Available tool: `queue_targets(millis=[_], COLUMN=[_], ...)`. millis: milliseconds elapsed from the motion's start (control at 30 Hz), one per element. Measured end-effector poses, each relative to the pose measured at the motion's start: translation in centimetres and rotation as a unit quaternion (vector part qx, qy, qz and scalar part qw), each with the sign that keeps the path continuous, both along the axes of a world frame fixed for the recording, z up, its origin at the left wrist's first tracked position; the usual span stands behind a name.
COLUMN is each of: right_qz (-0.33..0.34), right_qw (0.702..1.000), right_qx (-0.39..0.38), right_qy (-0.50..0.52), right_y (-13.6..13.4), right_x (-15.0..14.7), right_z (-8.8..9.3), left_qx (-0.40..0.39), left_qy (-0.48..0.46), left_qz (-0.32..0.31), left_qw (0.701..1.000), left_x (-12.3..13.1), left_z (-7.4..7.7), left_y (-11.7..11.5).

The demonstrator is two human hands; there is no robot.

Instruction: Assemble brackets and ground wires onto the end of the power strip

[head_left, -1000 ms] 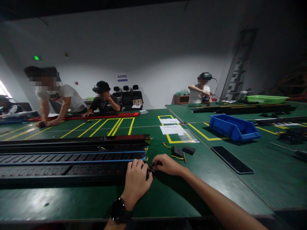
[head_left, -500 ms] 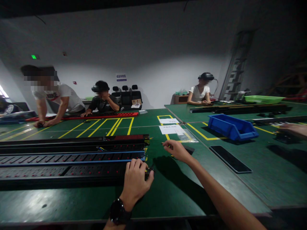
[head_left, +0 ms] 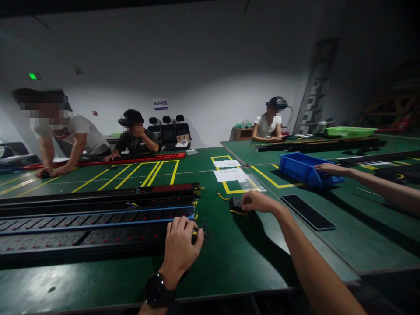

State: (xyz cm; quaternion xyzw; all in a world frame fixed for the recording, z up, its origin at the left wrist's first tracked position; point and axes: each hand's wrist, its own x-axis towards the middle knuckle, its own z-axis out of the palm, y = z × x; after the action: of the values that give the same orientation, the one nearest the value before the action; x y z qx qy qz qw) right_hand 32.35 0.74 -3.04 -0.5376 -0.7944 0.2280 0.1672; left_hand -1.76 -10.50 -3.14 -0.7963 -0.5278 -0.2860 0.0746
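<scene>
My left hand [head_left: 182, 245], with a black watch at the wrist, is closed over the right end of the nearest black power strip [head_left: 121, 238]. Between its thumb and fingers shows a dark end part with a bit of yellow [head_left: 194, 236]. To the right, my right hand [head_left: 260, 202] has its fingers pinched together at the right side of a small black box [head_left: 236, 204] with a yellow wire along its lower edge. Whatever sits in that pinch is hidden. A short yellow-and-black wire piece [head_left: 222, 197] lies on the green table just left of the box.
More long strips [head_left: 98, 216] lie behind the nearest one. A phone [head_left: 308, 212] lies right of my right hand. Another person's hand [head_left: 330, 169] reaches over the blue bin [head_left: 295, 168]. Paper sheets [head_left: 229, 176] lie ahead. Several people are at the tables.
My right hand has moved right, from the wire piece to the black box. My left hand stays on the strip's end. The other person's hand at right has come over to the blue bin.
</scene>
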Motion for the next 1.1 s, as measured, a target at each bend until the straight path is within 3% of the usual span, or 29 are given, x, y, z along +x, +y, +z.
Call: queue_targets(millis=[200,467,767,933,1100], right_qz=[0.012,0.029,0.085,0.066,0.067], right_qw=[0.996,0.996,0.986,0.985,0.973], right_qx=[-0.083,-0.073,-0.059,-0.011,-0.019], right_qy=[0.005,-0.034,0.129,0.162,0.221], right_y=[-0.2,-0.6,-1.2,-1.2,-1.2], right_x=[0.1,-0.8,-2.2,-3.0,-4.1], right_z=[-0.3,0.2,1.0,1.4,1.5], left_qx=[0.015,0.01,0.004,0.008,0.008], left_qy=[0.009,0.019,0.012,0.011,0.012], left_qz=[-0.003,0.002,-0.001,-0.004,-0.002], left_qw=[1.0,1.0,1.0,1.0,1.0], left_x=[0.0,0.0,0.0,-0.1,-0.1], left_z=[-0.2,-0.3,-0.3,-0.4,-0.5], left_y=[0.1,0.2,0.2,0.2,0.2])
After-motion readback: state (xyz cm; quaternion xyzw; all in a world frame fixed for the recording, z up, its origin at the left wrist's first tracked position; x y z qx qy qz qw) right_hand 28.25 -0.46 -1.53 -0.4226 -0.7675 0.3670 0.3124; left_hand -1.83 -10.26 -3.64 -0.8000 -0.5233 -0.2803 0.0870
